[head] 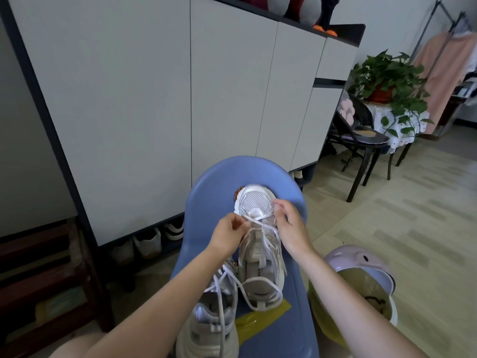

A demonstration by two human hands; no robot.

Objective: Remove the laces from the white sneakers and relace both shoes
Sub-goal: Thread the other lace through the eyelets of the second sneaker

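Note:
Two white sneakers lie on a blue plastic chair [206,192]. The far sneaker [259,257] points its toe away from me. Its white lace [268,229] crosses once near the toe, and both ends trail down over the tongue to the heel. My left hand [228,235] pinches the lace at the sneaker's left eyelets. My right hand [289,223] pinches the lace at the right eyelets near the toe. The near sneaker [209,324] lies lower left, under my left forearm, with a white lace threaded through it.
A yellow strip [255,321] lies on the seat by the shoes. A lidded bin with a yellow liner [361,280] stands at the right. A grey shoe cabinet [180,99] with shoes beneath rises behind the chair. A black chair [361,135] and potted plant [389,81] stand far right.

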